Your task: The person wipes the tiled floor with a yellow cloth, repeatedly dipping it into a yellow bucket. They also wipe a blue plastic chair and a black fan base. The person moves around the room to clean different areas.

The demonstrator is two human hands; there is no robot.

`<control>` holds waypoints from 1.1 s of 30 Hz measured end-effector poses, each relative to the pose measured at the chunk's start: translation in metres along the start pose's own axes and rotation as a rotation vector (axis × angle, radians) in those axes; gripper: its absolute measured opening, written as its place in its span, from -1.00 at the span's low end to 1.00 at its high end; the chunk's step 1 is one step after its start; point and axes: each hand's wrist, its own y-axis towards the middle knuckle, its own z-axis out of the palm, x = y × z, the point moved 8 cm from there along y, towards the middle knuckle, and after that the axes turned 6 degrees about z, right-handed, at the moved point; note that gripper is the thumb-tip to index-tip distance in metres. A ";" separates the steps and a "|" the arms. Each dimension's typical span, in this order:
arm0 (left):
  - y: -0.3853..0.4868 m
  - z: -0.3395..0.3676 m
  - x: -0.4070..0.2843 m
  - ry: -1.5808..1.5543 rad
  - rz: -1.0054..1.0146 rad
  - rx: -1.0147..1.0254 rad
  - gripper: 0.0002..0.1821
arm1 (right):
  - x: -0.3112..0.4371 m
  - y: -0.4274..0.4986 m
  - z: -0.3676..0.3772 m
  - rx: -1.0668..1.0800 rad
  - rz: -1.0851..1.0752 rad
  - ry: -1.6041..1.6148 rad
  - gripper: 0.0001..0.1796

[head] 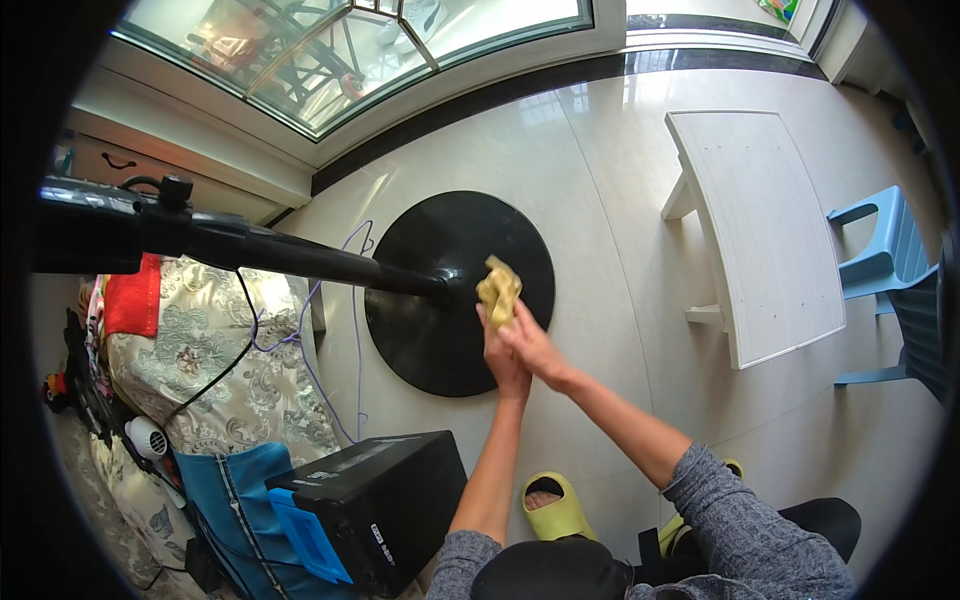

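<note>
A crumpled yellowish cloth [499, 291] is held between both hands, above the round black base [435, 352] of a stand. My left hand [504, 361] is at the cloth's lower end on the left, its fingers partly hidden behind the cloth. Against it lies my right hand [536, 349], with its fingers on the cloth's lower right part. A black pole [330, 262] joins the base just left of the hands and runs toward the upper left.
Purple wire hangers [358, 337] hang beside a floral-covered seat [225, 360] at left. Below them stands a black box [390, 495] with a blue handle. A low white table [765, 225] and blue plastic chairs [885, 240] stand at right. A glass door [480, 30] is at the top.
</note>
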 end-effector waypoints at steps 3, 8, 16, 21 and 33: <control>0.033 0.021 -0.021 0.081 0.158 0.272 -0.28 | 0.028 0.037 -0.031 -0.039 -0.015 0.118 -0.49; 0.037 -0.007 0.016 0.276 0.211 0.125 -0.26 | 0.109 0.120 -0.021 -0.222 -0.401 -0.657 -0.62; 0.028 -0.006 0.032 0.212 0.181 0.094 -0.39 | 0.046 0.245 0.103 0.124 -0.545 -1.542 -0.72; 0.029 -0.001 0.029 0.156 0.184 0.053 -0.46 | 0.021 0.272 0.076 0.283 -0.502 -1.389 -0.76; 0.011 -0.026 0.043 -0.284 -0.035 -0.224 -0.53 | 0.014 0.032 -0.017 0.006 -0.576 -1.333 -0.84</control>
